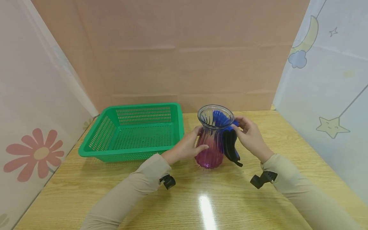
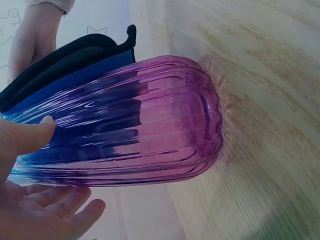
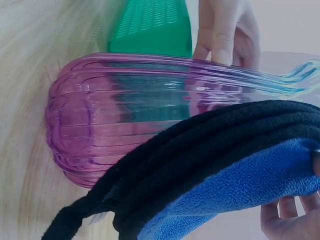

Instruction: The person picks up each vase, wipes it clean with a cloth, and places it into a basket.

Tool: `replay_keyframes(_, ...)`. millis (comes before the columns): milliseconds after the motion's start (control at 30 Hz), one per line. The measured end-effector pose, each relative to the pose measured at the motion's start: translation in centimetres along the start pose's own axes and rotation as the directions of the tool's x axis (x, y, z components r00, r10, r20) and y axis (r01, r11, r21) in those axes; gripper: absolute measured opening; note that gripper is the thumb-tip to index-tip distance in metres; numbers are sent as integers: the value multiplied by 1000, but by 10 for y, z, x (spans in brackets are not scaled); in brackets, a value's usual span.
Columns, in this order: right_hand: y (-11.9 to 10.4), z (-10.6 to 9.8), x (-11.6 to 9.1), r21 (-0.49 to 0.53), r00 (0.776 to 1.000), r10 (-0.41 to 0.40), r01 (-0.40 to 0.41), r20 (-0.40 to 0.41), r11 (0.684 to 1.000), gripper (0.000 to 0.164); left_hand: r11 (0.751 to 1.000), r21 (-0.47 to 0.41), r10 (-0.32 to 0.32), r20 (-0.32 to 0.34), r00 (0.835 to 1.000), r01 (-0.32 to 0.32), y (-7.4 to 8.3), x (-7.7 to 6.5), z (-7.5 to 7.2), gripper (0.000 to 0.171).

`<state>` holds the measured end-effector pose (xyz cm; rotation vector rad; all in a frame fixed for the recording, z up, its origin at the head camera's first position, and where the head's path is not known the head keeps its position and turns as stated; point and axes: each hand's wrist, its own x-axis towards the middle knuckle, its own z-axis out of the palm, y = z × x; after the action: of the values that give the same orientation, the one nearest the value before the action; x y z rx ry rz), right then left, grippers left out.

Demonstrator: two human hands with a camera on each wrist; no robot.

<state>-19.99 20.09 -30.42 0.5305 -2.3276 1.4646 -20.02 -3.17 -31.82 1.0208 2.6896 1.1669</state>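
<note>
A ribbed glass vase [image 1: 210, 151], clear at the rim and pink-purple below, stands upright on the table. My left hand [image 1: 186, 147] grips its left side, thumb in front and fingers behind. On the right, my right hand [image 1: 250, 136] pinches a folded blue cloth [image 3: 255, 172] with thick black edging and a black loop at its lower end. The cloth hangs along the vase's outer right wall, its blue showing through the glass. In the left wrist view, the thumb of the left hand [image 2: 30, 200] lies on the ribbed glass and some fingers are loosely bent.
A green plastic basket [image 1: 138, 153] with slotted walls and nothing inside stands left of the vase on the wooden table [image 1: 138, 204]. A plain pinkish-brown sheet [image 1: 178, 64] backs the table. Printed panels with a flower and stars flank both sides.
</note>
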Motion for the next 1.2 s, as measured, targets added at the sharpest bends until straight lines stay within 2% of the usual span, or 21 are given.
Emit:
replay_keyframes(367,-4,-9,5,91,999,-44,47,-30,995,23,1000,-19,-6,-1,1000,6,0,1,1,67)
replay_keyframes(700,0,-5,5,156,997,-71,74,-27,985,18,1000,-14,-10,3,1000,10,-1,0,1,68)
replay_keyframes(867,2,0,3,129,999,-48,49,-14,990,19,1000,-6,-15,2,1000,15,-2,1,1,69)
replay_keyframes(1067,2,4,-1,51,1000,9,-10,22,999,23,1000,-7,-17,3,1000,17,-3,1,1,69)
replay_keyframes(1200,5,4,-2,6,999,19,-20,44,1000,27,1000,-6,-18,7,1000,18,-2,0,1,69)
